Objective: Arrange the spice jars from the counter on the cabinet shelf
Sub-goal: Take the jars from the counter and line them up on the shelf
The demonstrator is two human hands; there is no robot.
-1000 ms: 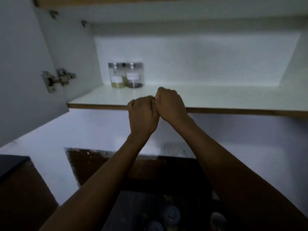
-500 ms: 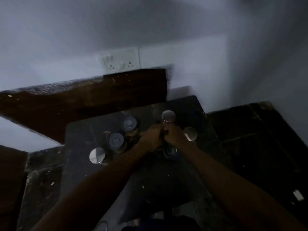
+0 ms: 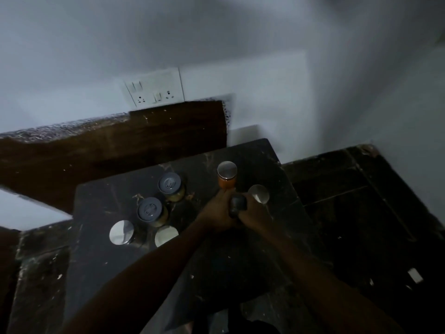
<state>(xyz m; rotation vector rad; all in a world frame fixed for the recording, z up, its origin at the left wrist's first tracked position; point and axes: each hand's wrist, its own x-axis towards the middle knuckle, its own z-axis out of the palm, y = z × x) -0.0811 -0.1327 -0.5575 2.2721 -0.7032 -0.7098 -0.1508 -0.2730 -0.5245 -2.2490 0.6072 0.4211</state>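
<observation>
Several spice jars stand on the dark counter (image 3: 240,256). Both hands close around one dark-lidded jar (image 3: 238,203): my left hand (image 3: 214,216) on its left side, my right hand (image 3: 256,216) on its right. Just behind them stands an orange jar with a silver lid (image 3: 227,177). A silver-lidded jar (image 3: 258,193) sits right of my hands. To the left are two grey-lidded jars (image 3: 169,183) (image 3: 149,209) and two silver-lidded jars (image 3: 121,232) (image 3: 166,236). The cabinet shelf is out of view.
A white wall with a switch and socket plate (image 3: 154,89) rises behind the counter. A brown wooden backsplash (image 3: 115,145) runs along the back left. A lower dark surface (image 3: 361,201) lies to the right.
A second ago both hands were up at the cabinet shelf edge. My view dropped to the counter and both hands came down onto the dark-lidded jar.
</observation>
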